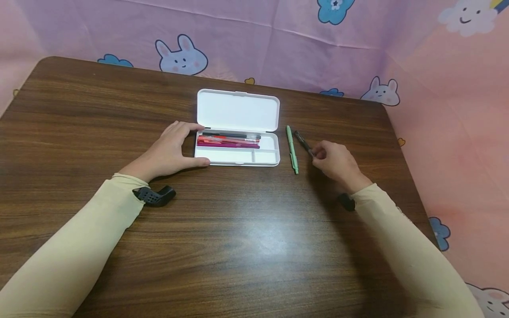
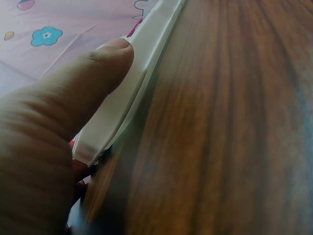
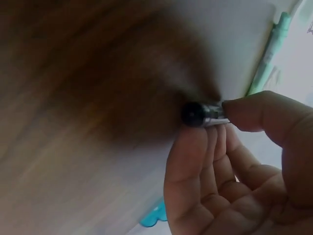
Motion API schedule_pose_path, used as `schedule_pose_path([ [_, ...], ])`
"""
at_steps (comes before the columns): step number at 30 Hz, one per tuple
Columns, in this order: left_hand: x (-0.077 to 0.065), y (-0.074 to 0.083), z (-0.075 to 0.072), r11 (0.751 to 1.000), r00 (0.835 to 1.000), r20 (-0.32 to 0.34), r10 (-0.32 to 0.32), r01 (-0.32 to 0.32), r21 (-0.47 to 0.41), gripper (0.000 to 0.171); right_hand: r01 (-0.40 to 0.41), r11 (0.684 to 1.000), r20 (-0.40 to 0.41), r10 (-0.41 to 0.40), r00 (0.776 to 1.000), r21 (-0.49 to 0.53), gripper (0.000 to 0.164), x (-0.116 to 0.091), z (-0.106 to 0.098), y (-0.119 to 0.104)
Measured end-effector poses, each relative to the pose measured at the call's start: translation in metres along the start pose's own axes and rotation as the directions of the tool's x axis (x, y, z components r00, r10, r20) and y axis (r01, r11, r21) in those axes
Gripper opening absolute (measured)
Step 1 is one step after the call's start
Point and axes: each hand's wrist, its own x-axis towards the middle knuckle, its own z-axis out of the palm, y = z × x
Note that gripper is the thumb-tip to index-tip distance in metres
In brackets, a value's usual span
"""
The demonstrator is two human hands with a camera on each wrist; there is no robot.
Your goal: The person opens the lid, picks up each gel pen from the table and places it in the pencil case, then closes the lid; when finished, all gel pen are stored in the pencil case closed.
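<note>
A white pencil case (image 1: 238, 110) lies with its lid raised, several pens (image 1: 230, 141) in its back compartment: black, red and magenta. My left hand (image 1: 169, 152) holds the case by its left end, the index finger at the back corner and the thumb (image 2: 115, 54) against the front wall. To the right of the case, my right hand (image 1: 334, 163) pinches the near end of a dark pen (image 1: 304, 142) between thumb and fingers. In the right wrist view the pen's black end (image 3: 194, 114) points toward the camera. A green pen (image 1: 292, 150) lies between the case and the dark pen.
Everything stands on a brown wood-grain table (image 1: 238, 247). A pink and purple patterned cloth (image 1: 246, 39) hangs along the table's back and right sides. The case's front compartments show bare white floor.
</note>
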Motion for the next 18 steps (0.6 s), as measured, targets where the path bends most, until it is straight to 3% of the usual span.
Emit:
schedule_pose_path([
  [7,0.0,-0.002,0.0,1.0,1.0,0.001,-0.001,0.001,0.0,0.096,-0.006,1.0,-0.091,0.005,0.996,-0.005,0.026,-0.005,-0.005,0.017],
  [11,0.0,-0.001,0.0,1.0,1.0,0.004,0.0,0.0,0.002,0.096,0.048,0.999,-0.175,-0.045,0.984,0.014,0.025,-0.006,-0.009,0.016],
  [18,-0.001,0.001,-0.001,1.0,1.0,0.004,-0.001,0.001,-0.005,0.095,0.246,0.968,-0.307,-0.246,0.919,-0.038,0.021,0.001,-0.01,-0.011],
])
